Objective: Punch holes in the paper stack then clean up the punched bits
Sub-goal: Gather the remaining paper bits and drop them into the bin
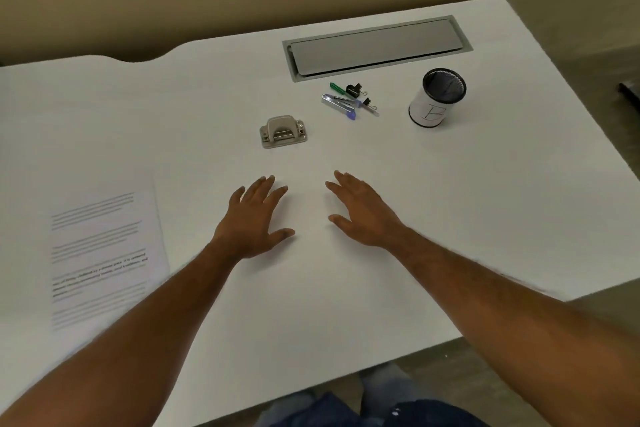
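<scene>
Printed white paper stack (104, 253) lies flat at the left of the white surface (450, 201), well apart from both hands. The small grey metal hole punch (283, 132) sits farther back, beyond the fingertips, and neither hand touches it. The left hand (254, 218) and right hand (360, 215) reach forward side by side on outstretched bare forearms. Their palms face down, fingers straight and spread, thumbs turned toward each other, holding nothing. Whether the palms touch the surface cannot be told.
</scene>
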Demonstrator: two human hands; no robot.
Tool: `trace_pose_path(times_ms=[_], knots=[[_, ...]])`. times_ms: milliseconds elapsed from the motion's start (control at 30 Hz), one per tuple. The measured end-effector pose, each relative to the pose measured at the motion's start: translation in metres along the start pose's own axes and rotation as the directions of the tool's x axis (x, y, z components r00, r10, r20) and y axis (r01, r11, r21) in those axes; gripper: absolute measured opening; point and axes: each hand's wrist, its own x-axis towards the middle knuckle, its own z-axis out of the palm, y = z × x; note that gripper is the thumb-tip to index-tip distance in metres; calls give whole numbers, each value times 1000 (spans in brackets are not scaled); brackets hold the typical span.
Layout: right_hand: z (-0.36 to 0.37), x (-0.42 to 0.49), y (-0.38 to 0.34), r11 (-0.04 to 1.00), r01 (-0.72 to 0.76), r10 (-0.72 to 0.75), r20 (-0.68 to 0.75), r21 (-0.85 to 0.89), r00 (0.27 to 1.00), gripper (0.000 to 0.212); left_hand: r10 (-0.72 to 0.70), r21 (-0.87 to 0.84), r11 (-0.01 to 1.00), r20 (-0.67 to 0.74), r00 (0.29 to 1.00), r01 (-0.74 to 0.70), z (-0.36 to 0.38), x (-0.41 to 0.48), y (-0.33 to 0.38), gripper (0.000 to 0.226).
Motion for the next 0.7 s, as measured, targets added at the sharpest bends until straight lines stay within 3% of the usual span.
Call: trace_pose_path(times_ms=[233,400,500,700], knots=[[27,-3,-23,999,41,-41,3,-13,999,66,-39,-26,999,4,999,39,18,-27,-20,83],[41,-11,-36,997,35,-26,-137,66,990,44,-11,-119,993,-106,994,-2,30,-38,-18,50],[48,-11,-43,986,-17,42,-145,163,989,30,-41,-164,986,-149,988,17,34,-40,-11,30],[59,-6,-61,962,-34,64,-102,270,993,19,-100,-225,973,-166,981,61,38,-38,-3,22]])
